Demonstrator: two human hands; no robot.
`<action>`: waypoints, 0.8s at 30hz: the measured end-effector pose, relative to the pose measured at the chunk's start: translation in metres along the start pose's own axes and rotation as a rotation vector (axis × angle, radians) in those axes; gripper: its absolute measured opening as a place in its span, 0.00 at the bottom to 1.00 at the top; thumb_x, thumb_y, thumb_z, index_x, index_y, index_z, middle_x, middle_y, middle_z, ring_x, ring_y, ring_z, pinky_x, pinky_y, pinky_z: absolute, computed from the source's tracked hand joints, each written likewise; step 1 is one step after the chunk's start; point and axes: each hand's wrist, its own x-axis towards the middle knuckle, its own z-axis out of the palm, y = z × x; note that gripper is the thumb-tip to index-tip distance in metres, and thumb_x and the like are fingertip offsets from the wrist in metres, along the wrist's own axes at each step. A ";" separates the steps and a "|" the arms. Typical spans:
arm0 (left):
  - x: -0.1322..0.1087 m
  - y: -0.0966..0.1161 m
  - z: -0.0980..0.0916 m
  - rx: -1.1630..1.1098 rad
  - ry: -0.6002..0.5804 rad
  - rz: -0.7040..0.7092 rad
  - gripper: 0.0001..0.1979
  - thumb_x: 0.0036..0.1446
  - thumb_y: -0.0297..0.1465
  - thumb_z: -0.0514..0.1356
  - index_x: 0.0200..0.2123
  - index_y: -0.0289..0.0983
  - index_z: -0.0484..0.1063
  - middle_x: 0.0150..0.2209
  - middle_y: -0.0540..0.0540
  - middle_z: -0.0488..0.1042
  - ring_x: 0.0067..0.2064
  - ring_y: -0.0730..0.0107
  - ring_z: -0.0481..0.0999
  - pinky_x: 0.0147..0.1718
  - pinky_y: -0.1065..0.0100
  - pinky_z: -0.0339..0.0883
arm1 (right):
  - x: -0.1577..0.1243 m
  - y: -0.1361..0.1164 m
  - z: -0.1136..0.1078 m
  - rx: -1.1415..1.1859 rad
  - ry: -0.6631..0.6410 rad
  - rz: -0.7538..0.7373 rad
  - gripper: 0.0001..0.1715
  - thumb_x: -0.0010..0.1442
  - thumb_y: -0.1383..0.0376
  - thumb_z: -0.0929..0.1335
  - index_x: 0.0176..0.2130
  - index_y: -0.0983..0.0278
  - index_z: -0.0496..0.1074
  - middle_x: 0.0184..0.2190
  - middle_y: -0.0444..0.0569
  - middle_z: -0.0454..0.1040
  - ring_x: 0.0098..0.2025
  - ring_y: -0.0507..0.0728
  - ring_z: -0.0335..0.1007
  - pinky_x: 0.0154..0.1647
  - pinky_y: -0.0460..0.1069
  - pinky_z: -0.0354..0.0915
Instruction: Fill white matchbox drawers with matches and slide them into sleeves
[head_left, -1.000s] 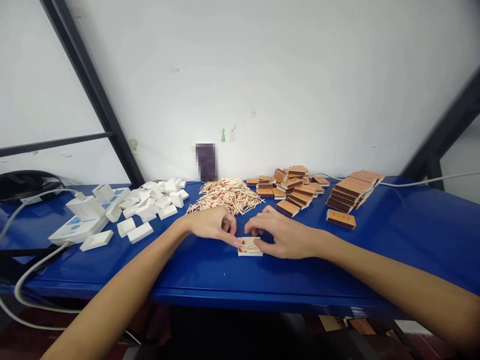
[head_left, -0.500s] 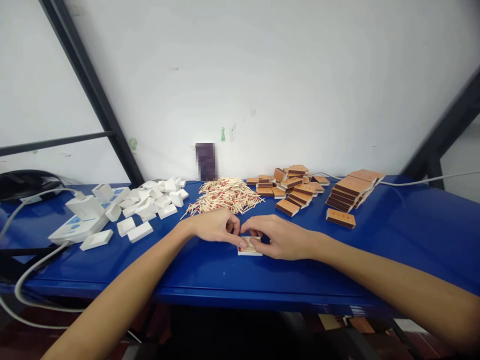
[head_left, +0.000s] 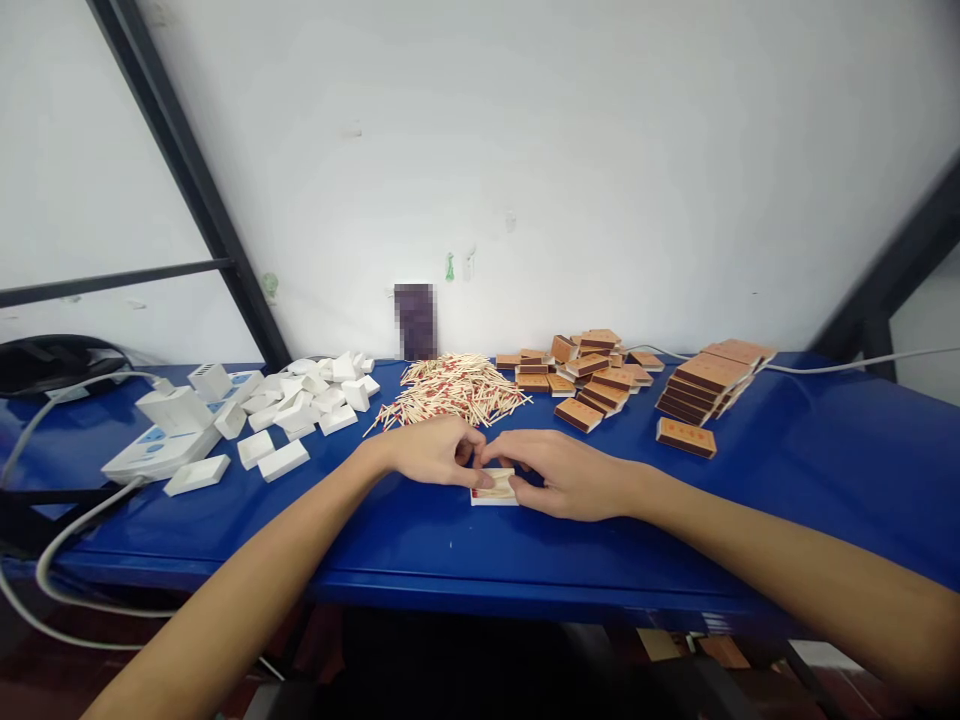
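Two hands meet on the match tray (head_left: 495, 491) at the near middle of the counter (head_left: 787, 480), your left hand (head_left: 429, 452) and right hand (head_left: 571, 478) each with a closed grip on an edge, so hold it flat and press lightly.

Fingers of the left hand (head_left: 431, 452) and right hand (head_left: 571, 476) cover most of the small white tray (head_left: 495, 494), so its contents barely show and a grip cannot be told. A dark thing (head_left: 415, 320) by the wall is blurred out. Print on the brown boxes (head_left: 686, 438) is too small to read. The left edge cuts off a black thing (head_left: 45, 360)
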 end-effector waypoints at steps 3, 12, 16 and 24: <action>0.001 0.001 0.002 0.012 0.032 0.012 0.13 0.54 0.39 0.62 0.27 0.35 0.70 0.21 0.55 0.64 0.23 0.78 0.60 0.23 0.74 0.53 | 0.001 0.000 0.004 -0.022 0.015 -0.002 0.18 0.60 0.72 0.62 0.50 0.63 0.69 0.42 0.51 0.75 0.39 0.56 0.70 0.42 0.51 0.64; 0.007 -0.002 0.007 0.082 0.076 0.018 0.19 0.62 0.42 0.55 0.31 0.32 0.74 0.22 0.52 0.66 0.24 0.77 0.62 0.24 0.74 0.54 | 0.002 0.003 0.005 -0.016 0.028 0.060 0.12 0.63 0.71 0.60 0.44 0.65 0.69 0.33 0.47 0.72 0.33 0.54 0.65 0.36 0.49 0.61; 0.007 -0.002 0.008 0.109 0.084 0.001 0.17 0.60 0.41 0.56 0.28 0.33 0.72 0.21 0.53 0.65 0.24 0.77 0.61 0.24 0.74 0.53 | 0.001 0.003 0.004 -0.018 0.035 0.065 0.14 0.63 0.72 0.61 0.47 0.64 0.69 0.31 0.46 0.70 0.30 0.53 0.63 0.33 0.48 0.59; 0.006 0.002 0.007 0.074 0.089 -0.015 0.16 0.59 0.41 0.56 0.26 0.34 0.69 0.21 0.53 0.65 0.23 0.77 0.61 0.22 0.74 0.52 | 0.003 0.003 0.002 0.089 0.045 0.061 0.14 0.66 0.71 0.59 0.46 0.63 0.69 0.34 0.47 0.72 0.33 0.53 0.65 0.36 0.48 0.60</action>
